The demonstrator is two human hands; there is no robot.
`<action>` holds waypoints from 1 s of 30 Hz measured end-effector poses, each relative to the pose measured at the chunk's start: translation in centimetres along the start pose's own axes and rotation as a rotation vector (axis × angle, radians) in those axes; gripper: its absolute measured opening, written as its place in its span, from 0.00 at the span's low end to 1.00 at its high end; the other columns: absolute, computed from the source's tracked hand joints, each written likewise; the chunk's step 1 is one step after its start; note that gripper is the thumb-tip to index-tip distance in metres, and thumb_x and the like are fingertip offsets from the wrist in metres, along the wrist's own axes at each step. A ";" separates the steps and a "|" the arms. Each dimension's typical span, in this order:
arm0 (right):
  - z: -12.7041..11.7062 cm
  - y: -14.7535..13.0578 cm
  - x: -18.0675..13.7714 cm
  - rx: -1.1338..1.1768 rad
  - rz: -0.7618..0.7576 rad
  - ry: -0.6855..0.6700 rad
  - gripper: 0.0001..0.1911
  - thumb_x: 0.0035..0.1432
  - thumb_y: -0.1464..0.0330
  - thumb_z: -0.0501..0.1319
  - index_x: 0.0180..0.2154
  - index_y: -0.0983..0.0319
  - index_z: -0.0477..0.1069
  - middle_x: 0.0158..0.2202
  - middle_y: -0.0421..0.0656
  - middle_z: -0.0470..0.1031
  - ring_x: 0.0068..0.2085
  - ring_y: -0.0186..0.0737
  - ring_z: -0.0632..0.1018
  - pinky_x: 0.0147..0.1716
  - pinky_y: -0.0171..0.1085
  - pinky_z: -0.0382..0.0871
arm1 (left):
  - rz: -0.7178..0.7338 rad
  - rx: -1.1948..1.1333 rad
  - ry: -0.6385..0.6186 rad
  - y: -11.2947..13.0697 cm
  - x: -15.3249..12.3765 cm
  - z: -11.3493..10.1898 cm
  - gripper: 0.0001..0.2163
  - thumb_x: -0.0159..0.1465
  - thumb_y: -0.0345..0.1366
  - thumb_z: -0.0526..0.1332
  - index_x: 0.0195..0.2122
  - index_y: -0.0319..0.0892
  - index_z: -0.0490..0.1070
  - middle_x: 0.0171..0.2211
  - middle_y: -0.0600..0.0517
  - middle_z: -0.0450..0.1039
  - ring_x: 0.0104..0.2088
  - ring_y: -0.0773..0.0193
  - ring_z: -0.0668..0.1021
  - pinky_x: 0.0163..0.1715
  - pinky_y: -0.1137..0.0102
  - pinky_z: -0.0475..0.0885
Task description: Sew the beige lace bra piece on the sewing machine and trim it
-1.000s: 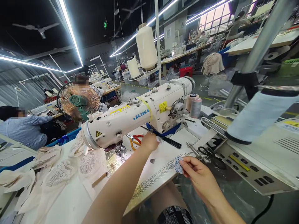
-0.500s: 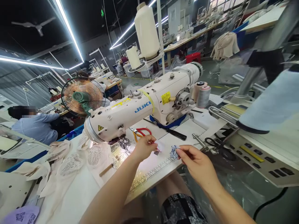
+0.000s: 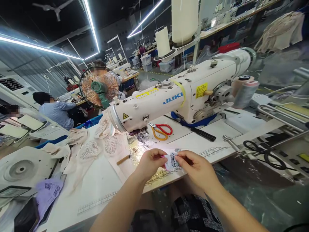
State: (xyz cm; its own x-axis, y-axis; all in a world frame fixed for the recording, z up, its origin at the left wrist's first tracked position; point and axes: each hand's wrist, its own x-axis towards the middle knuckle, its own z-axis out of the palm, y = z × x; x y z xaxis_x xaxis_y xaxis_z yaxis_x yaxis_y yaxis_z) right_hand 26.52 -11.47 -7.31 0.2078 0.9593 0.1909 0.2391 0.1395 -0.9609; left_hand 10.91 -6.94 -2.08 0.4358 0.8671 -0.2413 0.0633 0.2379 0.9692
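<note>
Over the front edge of the sewing table [image 3: 103,177], my two hands are close together. My left hand [image 3: 151,163] pinches a small white tag [image 3: 169,163] with a pink edge. Between the thumb and fingers of my right hand [image 3: 196,164] is a small blue-and-white patterned scrap [image 3: 173,158], held against or just in front of the tag; I cannot tell if they are joined. Behind them stands a white JUKI sewing machine [image 3: 154,106], its needle area lit. Red-and-orange-handled scissors [image 3: 163,130] lie beside the machine head.
Beige fabric pieces with lace patterns [image 3: 89,150] lie to the left. A wooden-handled tool [image 3: 123,159] rests near the needle plate, and a black-handled tool [image 3: 204,133] lies to the right. Thread cones [image 3: 245,93] stand behind. A fan [image 3: 98,87] and seated people are beyond.
My right hand has moved left, bringing the patterned scrap to the white tag in my left hand. The view has turned left, so the machine appears farther right.
</note>
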 end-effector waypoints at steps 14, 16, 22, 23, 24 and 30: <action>1.0 -0.1 -0.7 0.060 0.058 -0.070 0.14 0.53 0.56 0.58 0.27 0.60 0.67 0.23 0.39 0.67 0.27 0.36 0.69 0.27 0.35 0.63 | -0.066 -0.271 0.084 -1.2 -0.9 -0.3 0.20 0.39 0.43 0.72 0.26 0.37 0.67 0.21 0.54 0.68 0.21 0.71 0.70 0.22 0.73 0.67; 1.3 -0.1 -0.9 0.063 0.070 -0.094 0.14 0.53 0.56 0.58 0.27 0.60 0.66 0.23 0.38 0.67 0.27 0.36 0.69 0.27 0.35 0.63 | -0.042 -0.288 0.113 -1.4 -0.9 -0.3 0.19 0.40 0.42 0.72 0.25 0.37 0.67 0.20 0.55 0.67 0.19 0.72 0.68 0.20 0.75 0.64; 1.9 -0.6 -1.6 0.093 0.120 -0.137 0.14 0.51 0.57 0.58 0.24 0.60 0.65 0.20 0.37 0.64 0.24 0.35 0.67 0.25 0.35 0.62 | 0.011 -0.299 0.220 -2.3 -0.9 0.3 0.15 0.42 0.40 0.70 0.24 0.38 0.66 0.18 0.57 0.65 0.18 0.74 0.64 0.19 0.77 0.57; 2.0 -0.6 -1.7 0.112 0.129 -0.125 0.13 0.50 0.57 0.59 0.25 0.60 0.66 0.20 0.37 0.64 0.24 0.35 0.67 0.25 0.35 0.62 | 0.022 -0.306 0.231 -2.5 -0.9 0.5 0.15 0.43 0.39 0.69 0.24 0.38 0.65 0.18 0.58 0.64 0.19 0.74 0.64 0.19 0.77 0.57; 2.0 -0.6 -1.8 0.126 0.136 -0.107 0.13 0.50 0.57 0.59 0.27 0.60 0.66 0.21 0.38 0.65 0.25 0.36 0.68 0.26 0.35 0.63 | 0.031 -0.315 0.240 -2.6 -0.9 0.6 0.15 0.43 0.39 0.69 0.24 0.38 0.65 0.18 0.58 0.64 0.19 0.74 0.64 0.19 0.77 0.57; 2.2 -0.3 -2.1 -0.013 0.073 -0.021 0.11 0.51 0.59 0.58 0.30 0.60 0.67 0.24 0.39 0.68 0.27 0.37 0.70 0.28 0.35 0.65 | 0.094 -0.384 0.276 -3.0 -0.8 1.4 0.14 0.43 0.38 0.69 0.24 0.38 0.66 0.20 0.56 0.68 0.23 0.70 0.70 0.24 0.75 0.62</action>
State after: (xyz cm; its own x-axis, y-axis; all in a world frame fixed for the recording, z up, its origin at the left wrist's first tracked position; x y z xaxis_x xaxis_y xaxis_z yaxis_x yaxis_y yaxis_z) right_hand 23.92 -13.04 -7.82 0.2054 0.9718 0.1156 0.2358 0.0655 -0.9696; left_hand 11.62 -8.90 -4.69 0.1660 0.9639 -0.2080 -0.3236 0.2525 0.9119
